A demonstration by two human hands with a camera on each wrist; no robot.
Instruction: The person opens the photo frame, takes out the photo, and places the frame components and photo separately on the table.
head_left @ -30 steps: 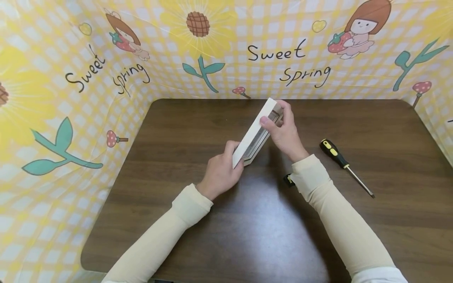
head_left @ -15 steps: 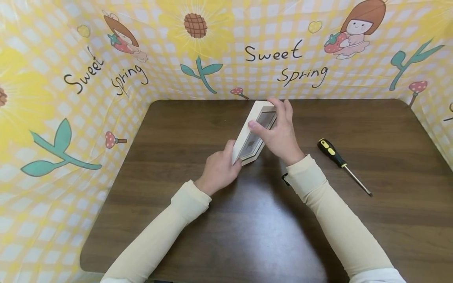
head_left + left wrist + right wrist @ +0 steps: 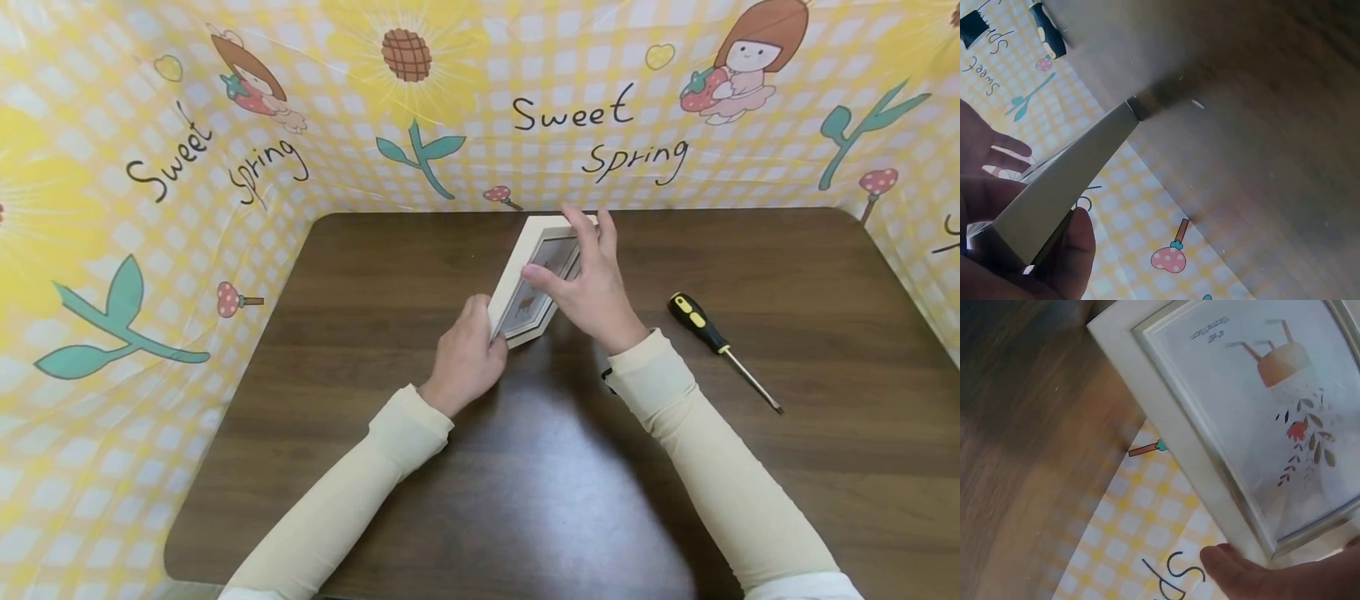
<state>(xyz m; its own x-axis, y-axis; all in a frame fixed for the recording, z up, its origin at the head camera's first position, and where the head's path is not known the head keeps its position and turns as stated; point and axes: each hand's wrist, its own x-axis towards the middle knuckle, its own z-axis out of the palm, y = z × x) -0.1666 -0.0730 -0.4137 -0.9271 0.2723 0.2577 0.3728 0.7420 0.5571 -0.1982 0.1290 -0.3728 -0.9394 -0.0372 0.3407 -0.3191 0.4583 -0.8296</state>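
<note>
A white picture frame [image 3: 513,279] is held tilted above the table, its glazed front turned to the right. In the right wrist view the frame [image 3: 1179,425] shows a print of a vase with leaves and a red flower. My left hand [image 3: 467,354] grips its lower left corner; in the left wrist view thumb and fingers pinch the frame's edge [image 3: 1066,181]. My right hand [image 3: 596,292] holds the upper part, with the thumb on the near side of the border and fingers at the top edge.
On the brown table [image 3: 360,333], a black and yellow screwdriver [image 3: 697,325] lies to the right, its shaft towards the front right. A small black object [image 3: 608,381] shows partly beside the right sleeve. A patterned yellow cloth [image 3: 480,83] stands behind and at the sides.
The frame has turned so that more of its glazed front faces the head camera. My right hand has shifted slightly left, its fingers now straighter. My left hand still grips the lower corner.
</note>
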